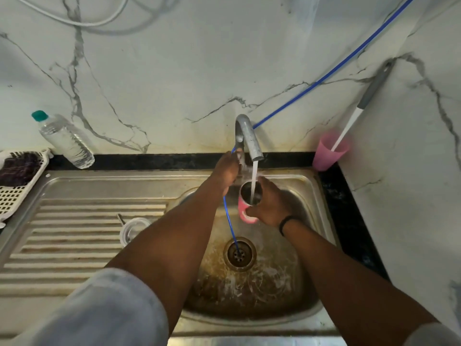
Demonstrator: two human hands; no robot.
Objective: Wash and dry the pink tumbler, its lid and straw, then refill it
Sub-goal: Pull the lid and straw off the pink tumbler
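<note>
My right hand (pixel 270 204) grips the pink tumbler (pixel 244 208) over the sink basin, mouth up under the tap's spout. A stream of water (pixel 254 181) falls from the metal tap (pixel 247 136) into the tumbler's dark inside. My left hand (pixel 227 168) is curled round the tap's handle at the base of the tap. The clear lid (pixel 133 231) lies on the ribbed draining board, partly hidden by my left forearm. A thin dark stick beside the lid (pixel 121 219) may be the straw; I cannot tell.
Steel sink (pixel 306 236) with a drain (pixel 239 254); a blue hose (pixel 230 226) runs from the wall into the drain. Water bottle (pixel 63 139) and white basket (pixel 17 186) stand at left. A pink cup (pixel 329 152) holding a brush stands at right by the marble wall.
</note>
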